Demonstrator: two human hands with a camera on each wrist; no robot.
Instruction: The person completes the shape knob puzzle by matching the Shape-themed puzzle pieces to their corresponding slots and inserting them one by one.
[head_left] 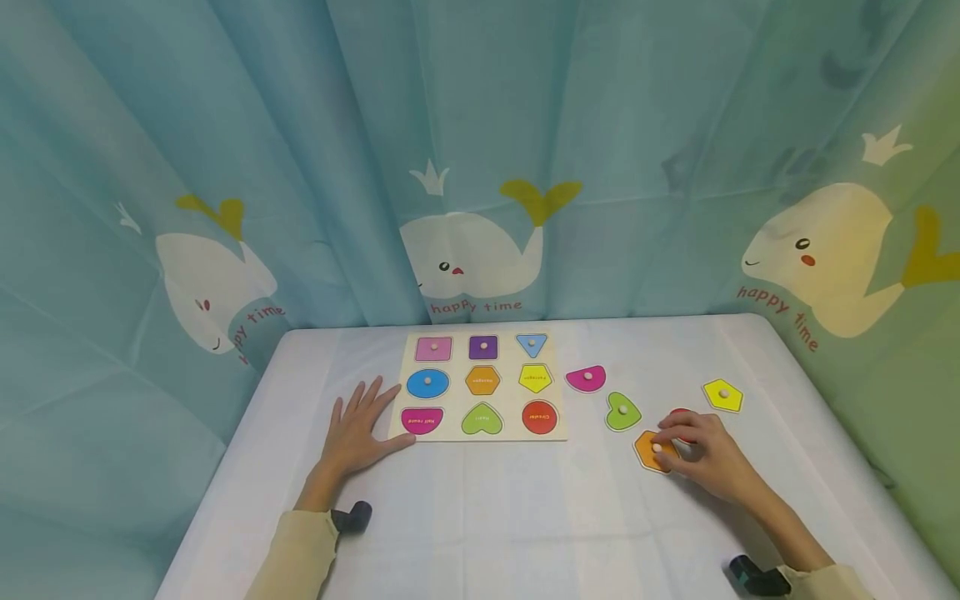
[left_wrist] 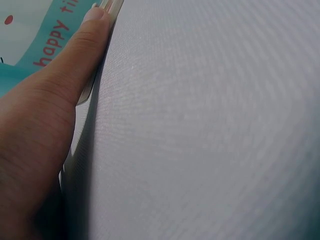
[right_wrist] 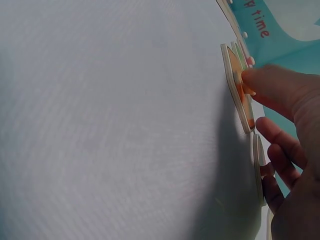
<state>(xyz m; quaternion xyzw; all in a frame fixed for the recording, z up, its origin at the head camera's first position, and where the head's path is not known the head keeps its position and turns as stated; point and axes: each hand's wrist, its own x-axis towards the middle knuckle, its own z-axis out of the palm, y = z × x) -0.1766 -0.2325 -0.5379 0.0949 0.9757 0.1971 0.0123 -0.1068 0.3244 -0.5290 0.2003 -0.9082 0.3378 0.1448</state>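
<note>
With thumb and forefinger, my right hand (head_left: 708, 454) pinches the small knob of an orange hexagon puzzle piece (head_left: 643, 452) on the right of the table. In the right wrist view, the hexagon's pale wooden edge (right_wrist: 229, 80) shows close over the cloth. A red piece (head_left: 679, 411) lies mostly hidden behind that hand's fingers. My left hand (head_left: 354, 437) rests flat with spread fingers, thumb and fingertips at the left edge of a cream puzzle board (head_left: 456, 397). The board's top row carries knobbed pink, purple and blue pieces; a knobbed blue oval (head_left: 438, 384) sits below them.
Loose knobbed pieces lie right of the board: a magenta half round (head_left: 581, 381), a green heart (head_left: 617, 415) and a yellow pentagon (head_left: 718, 400). A white cloth (head_left: 480, 517) covers the table. A blue curtain (head_left: 480, 108) with whales hangs behind it.
</note>
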